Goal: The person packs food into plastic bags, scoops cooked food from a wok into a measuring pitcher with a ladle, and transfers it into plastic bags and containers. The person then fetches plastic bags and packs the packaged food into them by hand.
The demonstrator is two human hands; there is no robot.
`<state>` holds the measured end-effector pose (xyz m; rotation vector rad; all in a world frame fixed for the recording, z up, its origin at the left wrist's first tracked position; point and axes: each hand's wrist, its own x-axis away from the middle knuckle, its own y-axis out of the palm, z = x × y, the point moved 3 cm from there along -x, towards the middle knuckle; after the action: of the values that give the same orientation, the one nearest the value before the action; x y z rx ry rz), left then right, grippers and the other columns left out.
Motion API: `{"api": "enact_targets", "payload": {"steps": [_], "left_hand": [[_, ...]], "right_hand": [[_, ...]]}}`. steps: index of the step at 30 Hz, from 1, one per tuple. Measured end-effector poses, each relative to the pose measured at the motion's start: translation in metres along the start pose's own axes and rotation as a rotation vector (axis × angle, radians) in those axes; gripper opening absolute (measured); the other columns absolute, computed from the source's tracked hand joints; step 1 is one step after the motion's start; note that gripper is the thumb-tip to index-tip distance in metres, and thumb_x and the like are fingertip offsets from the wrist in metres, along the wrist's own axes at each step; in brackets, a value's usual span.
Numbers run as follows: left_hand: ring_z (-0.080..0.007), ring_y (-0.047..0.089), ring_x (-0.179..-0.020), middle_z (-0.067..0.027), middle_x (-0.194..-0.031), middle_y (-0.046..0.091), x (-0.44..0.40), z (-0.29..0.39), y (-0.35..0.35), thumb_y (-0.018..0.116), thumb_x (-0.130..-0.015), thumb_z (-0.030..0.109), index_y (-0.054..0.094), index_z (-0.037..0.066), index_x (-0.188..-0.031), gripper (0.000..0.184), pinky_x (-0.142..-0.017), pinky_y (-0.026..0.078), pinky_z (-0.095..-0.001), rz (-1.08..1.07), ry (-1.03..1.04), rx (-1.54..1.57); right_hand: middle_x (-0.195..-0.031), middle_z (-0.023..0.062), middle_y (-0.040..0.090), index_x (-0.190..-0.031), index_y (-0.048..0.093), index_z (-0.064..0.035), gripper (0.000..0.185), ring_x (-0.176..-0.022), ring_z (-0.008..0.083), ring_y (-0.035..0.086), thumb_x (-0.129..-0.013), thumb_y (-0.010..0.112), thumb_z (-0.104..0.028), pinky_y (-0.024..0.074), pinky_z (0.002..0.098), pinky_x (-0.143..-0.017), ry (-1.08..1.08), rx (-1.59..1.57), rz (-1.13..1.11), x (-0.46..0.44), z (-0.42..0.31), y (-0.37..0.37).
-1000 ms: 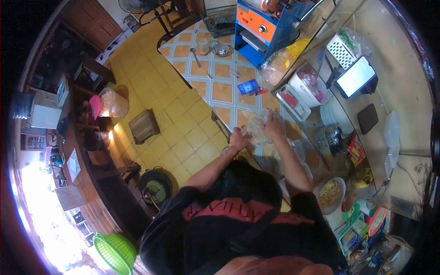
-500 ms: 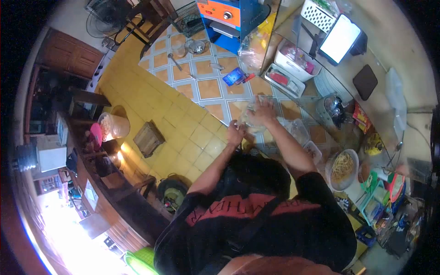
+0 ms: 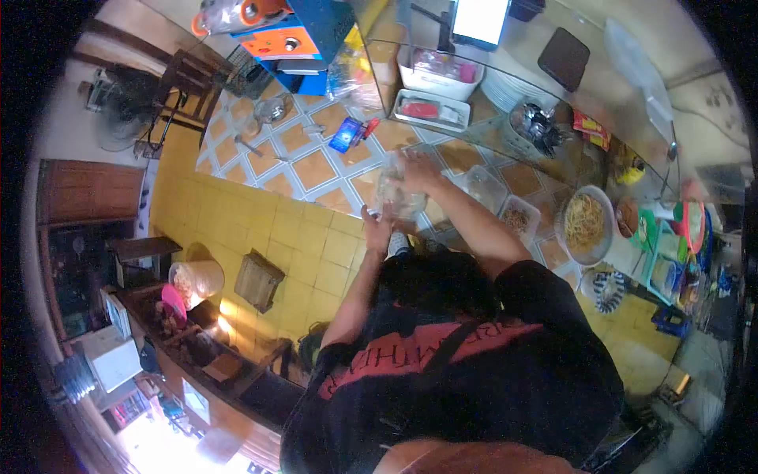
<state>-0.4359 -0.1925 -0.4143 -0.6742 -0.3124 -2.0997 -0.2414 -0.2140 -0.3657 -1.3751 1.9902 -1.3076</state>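
Observation:
A clear, see-through plastic container (image 3: 401, 196) is at the near edge of the tiled counter, between my two hands; its contents are too blurred to name. My left hand (image 3: 378, 227) grips its near left side, thumb and fingers pointing up along the edge. Across its far right side lies my right hand (image 3: 418, 172), fingers curled over the rim and smeared a little by motion. Just right of my right forearm are an empty-looking clear tub (image 3: 483, 188) and a small tub of brown bits (image 3: 519, 219). Farther right stands a bowl of noodles (image 3: 584, 225).
A blue packet (image 3: 345, 134) lies beyond my hands on the counter (image 3: 316, 170). An orange-and-blue machine (image 3: 288, 46) stands at the back left. Behind are a white tray (image 3: 430, 110), stacked plates (image 3: 505, 88) and a lit tablet (image 3: 480, 22). A wooden stool (image 3: 259, 280) sits on the yellow floor.
The camera view has turned, so the counter lies farther left. My hands stay at the clear container; my right hand's fingers now reach more to the left over its far side.

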Motion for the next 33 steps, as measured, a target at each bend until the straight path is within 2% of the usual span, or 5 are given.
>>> {"api": "enact_targets", "payload": {"steps": [6, 20, 26, 28, 33], "left_hand": [[-0.0319, 0.051, -0.107, -0.0234, -0.125, 0.044, 0.053, 0.021, 0.018, 0.062, -0.076, 0.056, 0.013, 0.0, -0.137, 0.096, -0.084, 0.047, -0.0415, -0.28, -0.205, -0.068], [-0.0191, 0.057, -0.079, -0.0089, -0.102, 0.055, 0.046, -0.02, 0.132, 0.071, -0.076, 0.012, 0.038, 0.004, -0.115, 0.052, -0.062, 0.05, -0.031, -0.701, -0.266, 0.26], [-0.0237, 0.058, -0.081, -0.0099, -0.106, 0.053, 0.014, -0.057, 0.138, 0.076, -0.07, 0.012, 0.032, 0.004, -0.119, 0.066, -0.072, 0.047, -0.0367, -0.73, 0.919, -0.496], [-0.0218, 0.056, -0.077, -0.0085, -0.099, 0.054, 0.057, -0.011, 0.144, 0.077, -0.07, 0.013, 0.038, 0.003, -0.113, 0.059, -0.068, 0.045, -0.0336, -0.527, -0.204, 0.148], [-0.0161, 0.051, -0.068, -0.0041, -0.084, 0.055, 0.049, -0.039, 0.145, 0.077, -0.07, 0.013, 0.05, 0.003, -0.097, 0.04, -0.06, 0.042, -0.0284, -0.584, 0.031, 0.253]], "right_hand": [[-0.089, 0.0241, 0.059, -0.085, 0.059, 0.0002, 0.031, -0.084, 0.0397, 0.057, -0.079, 0.059, -0.031, 0.0448, 0.049, -0.074, 0.024, -0.095, 0.352, 0.056, 0.051, -0.083], [-0.113, 0.0225, 0.057, -0.115, 0.054, -0.0007, 0.057, -0.108, 0.0367, 0.052, -0.091, 0.036, -0.049, 0.0371, 0.0428, -0.095, 0.405, -0.397, 0.202, 0.107, 0.197, 0.002], [-0.107, 0.0255, 0.058, -0.102, 0.06, 0.0002, 0.052, -0.101, 0.041, 0.054, -0.09, 0.039, -0.046, 0.0414, 0.0452, -0.09, 0.432, -0.272, 0.107, 0.106, 0.148, -0.037], [-0.104, 0.0256, 0.059, -0.101, 0.06, 0.0002, 0.052, -0.099, 0.0409, 0.055, -0.089, 0.039, -0.046, 0.0424, 0.0455, -0.088, 0.391, -0.3, 0.14, 0.109, 0.137, -0.049], [-0.102, 0.0253, 0.06, -0.098, 0.061, 0.0008, 0.053, -0.096, 0.0407, 0.056, -0.089, 0.04, -0.047, 0.0438, 0.0465, -0.085, 0.355, -0.327, 0.159, 0.101, 0.168, -0.02]]}}
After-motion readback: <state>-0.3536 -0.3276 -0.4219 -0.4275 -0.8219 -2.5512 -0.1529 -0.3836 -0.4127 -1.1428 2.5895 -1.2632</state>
